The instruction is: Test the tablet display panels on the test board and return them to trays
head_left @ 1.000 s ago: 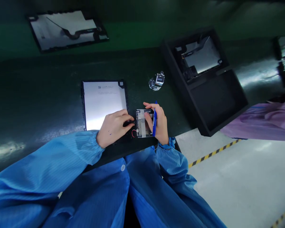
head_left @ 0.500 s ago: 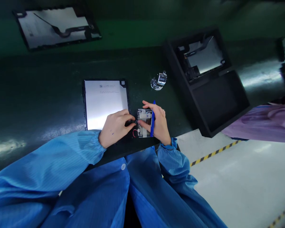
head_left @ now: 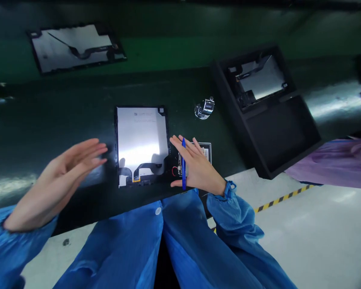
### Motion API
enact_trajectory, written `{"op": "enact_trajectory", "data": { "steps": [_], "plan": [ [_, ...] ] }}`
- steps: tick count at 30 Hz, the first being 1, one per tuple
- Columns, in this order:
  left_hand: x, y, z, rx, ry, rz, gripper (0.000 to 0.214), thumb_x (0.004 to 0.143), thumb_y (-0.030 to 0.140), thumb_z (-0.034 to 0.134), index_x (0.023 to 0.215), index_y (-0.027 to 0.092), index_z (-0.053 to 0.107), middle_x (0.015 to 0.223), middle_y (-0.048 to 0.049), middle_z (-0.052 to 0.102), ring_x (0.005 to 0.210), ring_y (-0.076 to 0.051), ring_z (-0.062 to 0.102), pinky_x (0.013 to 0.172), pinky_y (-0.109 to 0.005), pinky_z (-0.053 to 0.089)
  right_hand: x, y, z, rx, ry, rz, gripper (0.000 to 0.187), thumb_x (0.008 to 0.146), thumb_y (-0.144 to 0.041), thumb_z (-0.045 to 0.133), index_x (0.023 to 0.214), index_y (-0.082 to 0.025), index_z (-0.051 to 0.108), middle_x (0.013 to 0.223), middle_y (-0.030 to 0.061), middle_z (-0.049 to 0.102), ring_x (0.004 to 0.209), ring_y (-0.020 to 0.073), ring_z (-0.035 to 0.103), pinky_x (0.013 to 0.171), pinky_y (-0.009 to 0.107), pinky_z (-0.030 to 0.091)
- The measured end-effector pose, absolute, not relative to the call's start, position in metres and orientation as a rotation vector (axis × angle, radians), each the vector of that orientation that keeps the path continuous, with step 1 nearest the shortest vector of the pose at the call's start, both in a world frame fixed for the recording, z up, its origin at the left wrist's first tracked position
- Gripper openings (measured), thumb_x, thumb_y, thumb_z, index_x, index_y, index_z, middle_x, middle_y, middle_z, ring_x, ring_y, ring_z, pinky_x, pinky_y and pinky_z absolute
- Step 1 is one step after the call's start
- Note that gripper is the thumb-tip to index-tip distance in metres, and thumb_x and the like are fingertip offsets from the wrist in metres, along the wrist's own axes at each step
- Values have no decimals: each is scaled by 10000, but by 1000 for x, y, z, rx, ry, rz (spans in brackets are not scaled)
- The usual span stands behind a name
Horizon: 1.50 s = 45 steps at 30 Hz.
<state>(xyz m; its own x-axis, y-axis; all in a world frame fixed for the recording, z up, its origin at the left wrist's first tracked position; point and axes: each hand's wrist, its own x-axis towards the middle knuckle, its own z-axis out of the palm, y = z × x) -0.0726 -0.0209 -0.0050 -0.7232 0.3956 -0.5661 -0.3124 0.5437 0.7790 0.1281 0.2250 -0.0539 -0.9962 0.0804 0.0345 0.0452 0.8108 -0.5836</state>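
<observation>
An opened tablet back panel (head_left: 141, 138) with a silver plate and a black flex cable lies on the dark green bench in front of me. My left hand (head_left: 63, 176) hovers to its left, fingers stretched out flat, holding nothing. My right hand (head_left: 197, 166) rests over the small circuit board (head_left: 206, 150) at the panel's right edge. Its fingers are extended, with a blue pen (head_left: 183, 164) tucked between them. A red wire (head_left: 174, 170) shows beside the board.
A metal hand tally counter (head_left: 205, 109) stands behind the board. A black tray (head_left: 276, 128) holding another panel sits at the right. One more open panel (head_left: 75, 46) lies far left. A person's purple sleeve (head_left: 333, 162) reaches in at the right edge.
My left hand has lifted off the board area and swung out to the left, opening flat. My right hand's fingers have spread over the board, still with the pen. The flex cable now shows.
</observation>
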Motion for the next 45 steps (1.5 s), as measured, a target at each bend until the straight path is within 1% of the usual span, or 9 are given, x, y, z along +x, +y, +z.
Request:
{"op": "enact_trajectory", "data": {
  "steps": [3, 10, 16, 23, 27, 33, 38, 40, 45],
  "plan": [
    [-77, -32, -18, -91, 1927, 1235, 625, 607, 562, 787, 1169, 303, 704, 1213, -54, 703, 1207, -328, 617, 1084, -436, 465, 120, 223, -66, -82, -3038, 919, 1418, 555, -553, 923, 1590, -235, 8, 1607, 149, 241, 1507, 346, 174, 1236, 624, 94],
    [-83, 6, -12, -126, 1677, 1283, 317, 731, 434, 687, 944, 207, 744, 1098, -59, 728, 1164, -306, 622, 1051, -438, 498, 118, 228, -82, -32, -2875, 1123, 1298, 599, -650, 858, 1591, -230, 134, 1570, 153, 332, 1484, 337, 258, 1243, 584, 124],
    [-60, 57, 26, 527, 1368, 1384, 343, 924, 444, 471, 963, 202, 711, 1028, -65, 695, 1018, -256, 634, 904, -385, 520, 121, 234, -32, -279, -2293, 1632, 1071, 774, -860, 519, 1588, -254, 177, 1547, 126, 386, 1320, 326, 509, 1073, 479, 478],
    [-52, 57, -42, 832, 1547, 1439, 287, 945, 394, 556, 1146, 217, 659, 1203, -67, 621, 1163, -238, 570, 1057, -376, 412, 121, 240, -16, -637, -2113, 1284, 566, 917, -436, 640, 1427, -222, 521, 1465, 31, 508, 1393, 282, 441, 1202, 459, 358],
    [-60, 52, -71, 233, 1408, 1909, 313, 924, 421, 545, 1131, 205, 639, 1227, -47, 660, 1292, -223, 525, 1127, -367, 398, 97, 217, -38, -682, -2074, 1314, 497, 960, -333, 517, 1440, -207, 492, 1452, 4, 520, 1399, 233, 439, 1198, 437, 382],
    [-70, 33, -51, -145, 1300, 1552, 555, 944, 623, 415, 1214, 198, 649, 1017, -51, 756, 1137, -331, 649, 931, -472, 571, 84, 191, -43, -501, -2099, 1577, 504, 1016, -417, 458, 1476, -219, 410, 1356, 38, 603, 1121, 188, 656, 1003, 365, 567],
    [-75, 23, -58, -257, 1632, 1598, 608, 920, 539, 530, 1427, 206, 497, 1072, -16, 755, 1189, -329, 624, 949, -464, 577, 133, 234, -64, -571, -2204, 896, 239, 946, -299, 635, 1175, -233, 635, 1006, 32, 730, 673, 146, 633, 642, 303, 573],
    [-75, 25, -57, -351, 1820, 1597, 683, 893, 422, 614, 1506, 215, 392, 1101, 17, 748, 1263, -303, 572, 989, -419, 562, 150, 249, -78, -526, -2241, 580, 77, 920, -182, 642, 976, -231, 661, 902, 16, 733, 646, 148, 601, 604, 298, 538],
    [-76, 27, -58, -398, 1722, 1658, 675, 930, 354, 550, 1540, 185, 316, 979, 26, 768, 1179, -292, 634, 907, -384, 607, 158, 257, -97, -375, -2433, 412, 110, 946, -135, 574, 891, -227, 596, 972, 21, 740, 769, 172, 643, 665, 319, 555]
  ]
}}
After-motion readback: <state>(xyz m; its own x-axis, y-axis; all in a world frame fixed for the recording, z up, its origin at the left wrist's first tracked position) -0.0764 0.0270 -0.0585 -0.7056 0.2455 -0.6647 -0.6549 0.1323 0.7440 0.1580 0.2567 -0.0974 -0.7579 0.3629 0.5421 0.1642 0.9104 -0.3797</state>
